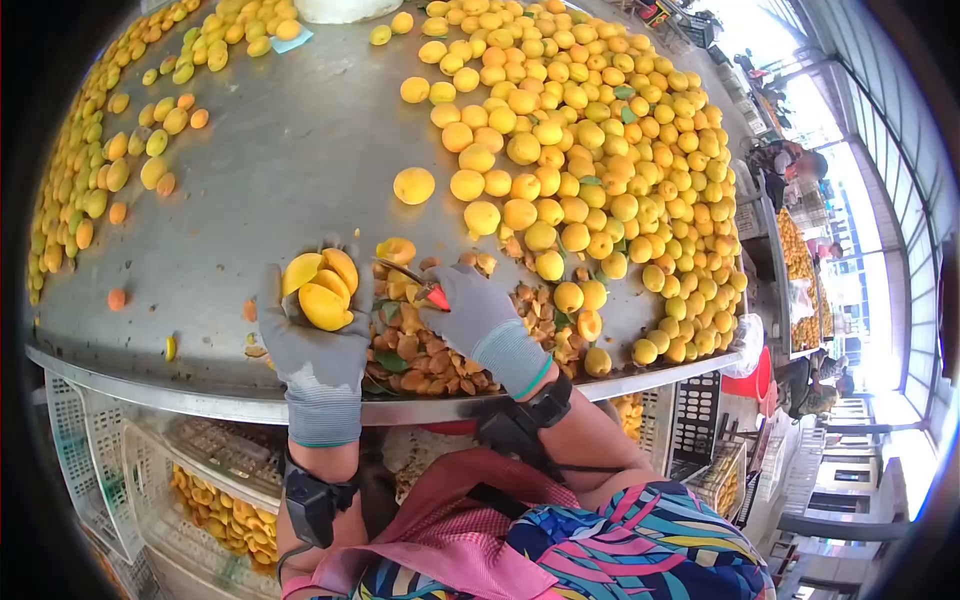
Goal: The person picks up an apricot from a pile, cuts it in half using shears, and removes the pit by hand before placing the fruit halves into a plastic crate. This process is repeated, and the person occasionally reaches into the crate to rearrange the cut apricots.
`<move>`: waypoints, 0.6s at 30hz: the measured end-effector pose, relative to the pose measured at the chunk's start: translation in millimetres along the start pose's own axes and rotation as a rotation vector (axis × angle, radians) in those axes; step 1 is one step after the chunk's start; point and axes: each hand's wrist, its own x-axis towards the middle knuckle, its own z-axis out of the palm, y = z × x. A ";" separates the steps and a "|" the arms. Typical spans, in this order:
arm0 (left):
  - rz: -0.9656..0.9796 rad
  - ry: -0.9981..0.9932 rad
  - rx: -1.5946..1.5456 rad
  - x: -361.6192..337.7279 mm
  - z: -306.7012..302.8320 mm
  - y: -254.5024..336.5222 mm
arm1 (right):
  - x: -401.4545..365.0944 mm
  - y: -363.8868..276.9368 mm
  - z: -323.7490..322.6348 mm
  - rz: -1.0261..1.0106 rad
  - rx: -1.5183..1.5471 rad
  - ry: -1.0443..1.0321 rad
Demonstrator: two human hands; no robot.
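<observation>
My left hand (pixel 315 335), in a grey glove, is turned palm up and cradles several yellow apricot halves (pixel 325 287). To its right, my right hand (pixel 465 310), gloved too, has its fingers wrapped round a small knife (pixel 436 295) with a red handle. The blade points toward a cut apricot (pixel 397 250) just beyond the left hand. Between and below the hands lies a heap of brown pits and scraps (pixel 425 360), with a few green leaves among them.
A large pile of whole apricots (pixel 600 150) covers the right of the metal table (pixel 290 150). Greener fruit (pixel 95 200) lines its left side. Crates (pixel 215 460) with cut fruit stand below the front edge. A red bucket (pixel 745 380) and other people are at the right.
</observation>
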 end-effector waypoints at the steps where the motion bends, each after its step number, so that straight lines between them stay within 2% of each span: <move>1: -0.018 -0.027 0.005 -2.1 -0.1 -1.1 | -1.6 0.0 -2.7 -0.005 -0.003 -0.042; 3: 0.006 -0.098 0.072 4.6 9.3 17.5 | 15.5 -9.9 11.9 -0.057 0.058 -0.046; 5: -0.011 -0.182 0.113 5.1 3.8 14.5 | 18.1 6.3 27.4 -0.208 -0.065 0.155; 6: -0.013 -0.181 0.107 4.5 2.8 12.1 | 16.6 6.4 20.3 -0.206 -0.071 0.153; 8: -0.033 -0.165 0.081 3.4 2.1 8.2 | 13.1 7.9 1.5 0.011 0.370 -0.014; 9: -0.036 -0.162 0.077 1.3 2.7 4.5 | 8.3 11.8 -4.2 0.015 0.366 -0.016; 11: -0.045 -0.074 0.063 -3.3 4.8 -3.7 | -3.9 21.1 -15.4 0.159 1.184 -0.077; 12: -0.052 -0.074 0.064 -3.8 4.1 -6.6 | -11.2 23.0 -21.6 0.150 1.311 -0.074; 15: -0.170 -0.054 0.081 -5.1 0.1 -16.4 | -20.8 34.4 -26.1 0.139 1.446 -0.081; 17: -0.244 -0.201 0.322 -8.3 -7.0 -21.8 | -23.0 38.4 -28.6 0.121 1.459 -0.074; 18: -0.300 -0.213 0.336 -10.7 -9.1 -22.5 | -25.9 38.2 -31.3 0.102 1.504 -0.059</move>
